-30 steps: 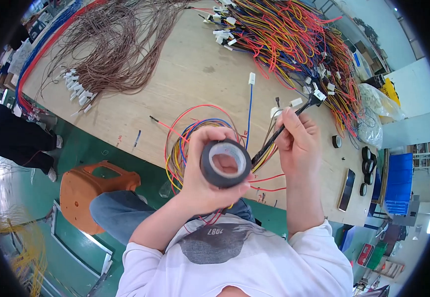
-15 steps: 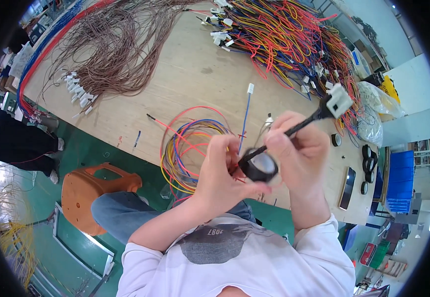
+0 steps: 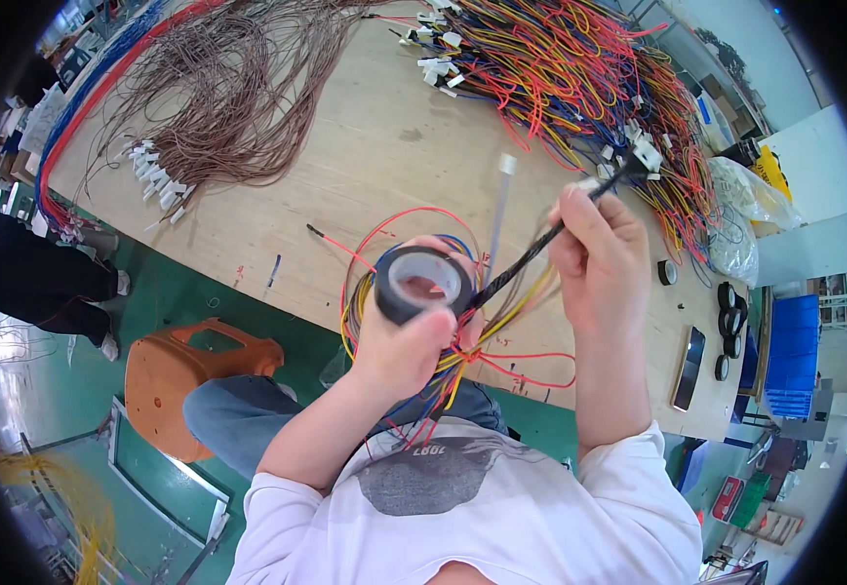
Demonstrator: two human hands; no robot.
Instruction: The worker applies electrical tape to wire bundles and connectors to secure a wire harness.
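My left hand (image 3: 394,349) is closed around a roll of black tape (image 3: 390,298), its thumb over the near rim. From beside the roll, a black-wrapped length of cable (image 3: 529,261) slants up to the right, ending in a white connector (image 3: 647,154). The fingers of my right hand (image 3: 601,255) pinch this wrapped length below the connector. A coiled bundle of red, yellow, blue and brown wires (image 3: 462,363) hangs under and around my left hand, which hides part of it. A blurred thin wire with a white end piece (image 3: 507,164) rises between the hands.
Multicoloured wires (image 3: 560,68) heap at the back right of the table (image 3: 384,156); brown wires (image 3: 238,117) lie back left. Several black tape rolls (image 3: 730,317) and a phone (image 3: 689,369) sit at the right. An orange stool (image 3: 165,400) stands left, near another person's legs (image 3: 43,273).
The tape roll has moved left and turned to show its open centre. My right hand and the connector have shifted up and away, stretching the wrapped cable; the wire bundle has swung rightward below.
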